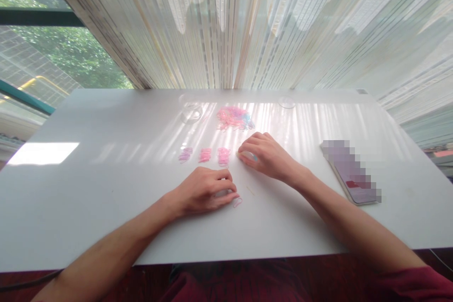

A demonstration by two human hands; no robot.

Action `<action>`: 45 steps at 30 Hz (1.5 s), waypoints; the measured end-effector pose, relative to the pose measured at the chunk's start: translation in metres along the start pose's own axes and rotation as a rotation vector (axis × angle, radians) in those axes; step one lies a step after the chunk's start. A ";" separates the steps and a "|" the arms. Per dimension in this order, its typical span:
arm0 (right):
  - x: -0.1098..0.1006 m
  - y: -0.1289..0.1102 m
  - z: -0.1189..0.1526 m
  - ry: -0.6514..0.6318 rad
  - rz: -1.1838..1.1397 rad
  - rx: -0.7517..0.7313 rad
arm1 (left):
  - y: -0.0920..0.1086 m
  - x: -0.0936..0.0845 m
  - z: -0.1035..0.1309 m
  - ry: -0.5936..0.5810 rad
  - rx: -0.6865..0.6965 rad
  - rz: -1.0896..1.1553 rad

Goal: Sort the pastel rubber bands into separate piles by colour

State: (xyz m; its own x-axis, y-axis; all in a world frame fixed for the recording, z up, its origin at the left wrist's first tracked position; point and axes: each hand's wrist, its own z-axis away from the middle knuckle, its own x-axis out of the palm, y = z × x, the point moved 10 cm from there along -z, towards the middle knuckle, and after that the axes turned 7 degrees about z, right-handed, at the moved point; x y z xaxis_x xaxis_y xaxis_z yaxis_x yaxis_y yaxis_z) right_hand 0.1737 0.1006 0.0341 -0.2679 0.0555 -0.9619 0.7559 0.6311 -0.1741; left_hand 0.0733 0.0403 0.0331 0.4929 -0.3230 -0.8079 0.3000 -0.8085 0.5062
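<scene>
My left hand (208,189) rests low on the white table, thumb and fingertips pressed together at a small pale pink wire-like loop (238,202). Farther up, my right hand (265,155) is curled, its thumb and fingers pinched; what they hold is too small to make out. A bit of blue (255,157) shows beneath its fingers. Left of it lie three small groups of thin loops: purple (185,155), coral pink (205,155) and bright pink (223,156). A thin yellowish piece (250,190) lies between the hands. Beyond is a mixed pink, purple and blue pile (234,118).
A clear round dish (191,113) stands left of the pile, and a clear disc (286,102) lies to its right. A phone (350,172) lies on the right of the white table (88,207). Striped sheer curtains (226,28) hang behind the far edge, beside a window.
</scene>
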 end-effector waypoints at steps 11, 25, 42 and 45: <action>0.000 0.002 0.003 0.031 0.070 0.020 | 0.000 0.001 -0.001 -0.014 -0.006 0.021; -0.004 -0.001 0.009 0.092 0.000 -0.008 | -0.002 0.002 0.000 -0.020 -0.015 0.009; 0.000 0.002 0.007 0.020 -0.047 0.031 | -0.005 0.005 0.000 -0.041 -0.033 0.040; -0.001 0.002 0.007 0.026 -0.057 0.036 | -0.006 0.006 0.001 -0.045 -0.031 0.039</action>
State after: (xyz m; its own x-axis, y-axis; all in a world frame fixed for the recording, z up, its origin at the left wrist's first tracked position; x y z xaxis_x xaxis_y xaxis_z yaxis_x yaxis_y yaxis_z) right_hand 0.1802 0.0961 0.0334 -0.3267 0.0406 -0.9443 0.7597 0.6056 -0.2368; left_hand 0.0738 0.0427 0.0254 0.4680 -0.3765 -0.7995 0.3065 -0.7794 0.5464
